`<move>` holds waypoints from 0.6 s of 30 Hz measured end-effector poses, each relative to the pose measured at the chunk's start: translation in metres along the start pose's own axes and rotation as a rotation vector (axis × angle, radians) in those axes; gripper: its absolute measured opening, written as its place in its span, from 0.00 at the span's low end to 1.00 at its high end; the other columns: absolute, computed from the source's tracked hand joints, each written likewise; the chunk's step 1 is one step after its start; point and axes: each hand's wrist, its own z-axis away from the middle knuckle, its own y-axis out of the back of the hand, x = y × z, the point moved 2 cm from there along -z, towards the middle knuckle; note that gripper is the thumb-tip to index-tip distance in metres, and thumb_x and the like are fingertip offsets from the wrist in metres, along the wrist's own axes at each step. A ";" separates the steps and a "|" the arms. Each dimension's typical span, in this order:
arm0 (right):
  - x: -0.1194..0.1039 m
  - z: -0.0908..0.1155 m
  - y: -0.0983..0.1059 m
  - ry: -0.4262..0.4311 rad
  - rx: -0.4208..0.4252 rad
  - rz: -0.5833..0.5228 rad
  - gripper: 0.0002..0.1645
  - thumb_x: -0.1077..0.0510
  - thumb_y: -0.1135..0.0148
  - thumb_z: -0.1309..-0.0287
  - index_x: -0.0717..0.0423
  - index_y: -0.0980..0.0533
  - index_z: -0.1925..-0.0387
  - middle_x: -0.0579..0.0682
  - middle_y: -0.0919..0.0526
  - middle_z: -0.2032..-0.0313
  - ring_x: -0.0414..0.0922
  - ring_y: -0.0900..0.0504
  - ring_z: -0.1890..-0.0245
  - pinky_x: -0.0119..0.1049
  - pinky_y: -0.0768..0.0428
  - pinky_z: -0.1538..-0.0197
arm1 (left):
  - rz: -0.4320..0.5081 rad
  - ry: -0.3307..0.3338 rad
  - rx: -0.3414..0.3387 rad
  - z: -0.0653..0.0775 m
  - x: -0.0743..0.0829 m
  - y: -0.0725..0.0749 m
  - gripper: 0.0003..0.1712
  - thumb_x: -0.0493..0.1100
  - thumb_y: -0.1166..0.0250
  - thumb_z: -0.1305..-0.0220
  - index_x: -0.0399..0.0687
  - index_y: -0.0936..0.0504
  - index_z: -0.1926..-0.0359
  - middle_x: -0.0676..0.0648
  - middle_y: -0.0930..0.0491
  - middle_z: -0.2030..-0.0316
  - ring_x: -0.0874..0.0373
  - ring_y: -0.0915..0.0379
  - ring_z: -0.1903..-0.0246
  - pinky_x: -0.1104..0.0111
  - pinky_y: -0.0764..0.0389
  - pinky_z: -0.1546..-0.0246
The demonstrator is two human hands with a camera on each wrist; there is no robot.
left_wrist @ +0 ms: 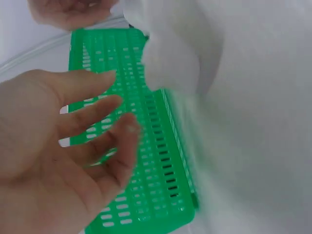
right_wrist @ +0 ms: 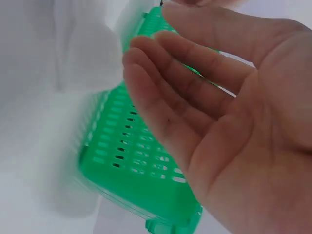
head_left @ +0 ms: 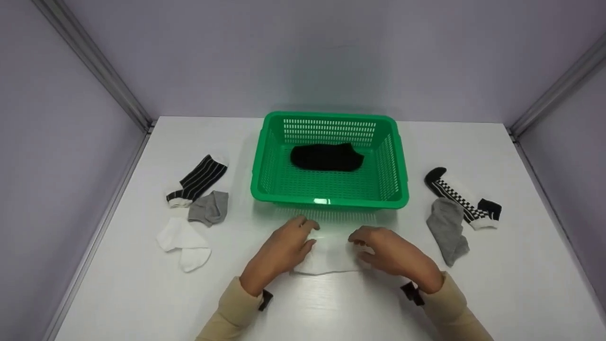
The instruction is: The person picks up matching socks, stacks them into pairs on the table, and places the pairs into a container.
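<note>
A white sock (head_left: 334, 258) lies flat on the table in front of the green basket (head_left: 326, 204). My left hand (head_left: 288, 244) is at the sock's left end, its fingers loosely bent with nothing pinched between them. At the other end hovers my right hand (head_left: 390, 251), fingers relaxed and slightly curved. Both wrist views show bare palms, the left hand (left_wrist: 63, 141) and the right hand (right_wrist: 219, 102) each beside the white sock cloth (left_wrist: 170, 58). Whether any fingertip touches the sock is hard to tell. Inside the basket lies a black sock (head_left: 326, 157).
On the left lie a black striped sock (head_left: 203, 177), a grey sock (head_left: 209, 208) and a white sock (head_left: 184, 244). A checkered black-and-white sock (head_left: 457, 196) and another grey sock (head_left: 446, 227) lie on the right. Walls enclose the table's back and sides.
</note>
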 end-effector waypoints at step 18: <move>0.001 0.011 -0.014 0.133 0.005 0.275 0.10 0.63 0.25 0.53 0.62 0.18 0.69 0.52 0.13 0.59 0.49 0.19 0.51 0.38 0.16 0.46 | -0.427 -0.149 0.056 0.022 -0.012 -0.014 0.06 0.37 0.27 0.36 0.50 0.14 0.59 0.48 0.18 0.65 0.54 0.26 0.63 0.65 0.21 0.62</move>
